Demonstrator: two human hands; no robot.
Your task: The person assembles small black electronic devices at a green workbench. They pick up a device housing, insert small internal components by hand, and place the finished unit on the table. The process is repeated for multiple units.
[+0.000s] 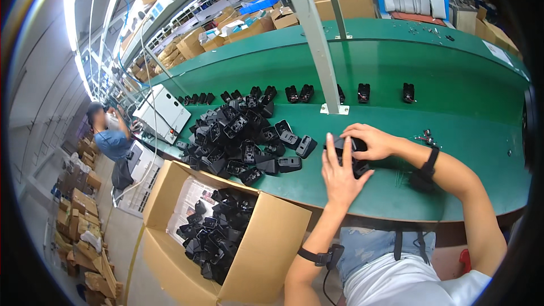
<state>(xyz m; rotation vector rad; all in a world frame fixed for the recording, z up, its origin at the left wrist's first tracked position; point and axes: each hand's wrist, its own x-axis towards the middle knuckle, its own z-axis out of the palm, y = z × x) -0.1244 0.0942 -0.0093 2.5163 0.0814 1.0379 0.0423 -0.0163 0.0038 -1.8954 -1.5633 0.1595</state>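
Black housing: between both hands, over the green surface, inward of its front edge and right of the pile; whether it touches the surface is hidden.
Left hand: fingers stretched up along the housing's near left side, thumb at the right – a fairly wide hold around it.
Right hand: curled over the far right side in a narrower hold; the exact fingertip contact is partly covered.
Housing's progress: in hand, not set down; what is finished on it cannot be told.
Pile of housings: heaped toward the left end, many loose pieces, probably work left.
Row of housings: spaced along the far edge, perhaps handled or waiting – cannot tell which.
Open carton: beside the front edge at the left, part-filled with similar black pieces; their stage is unclear.
Small parts: scattered toward the right end, apparently unused.
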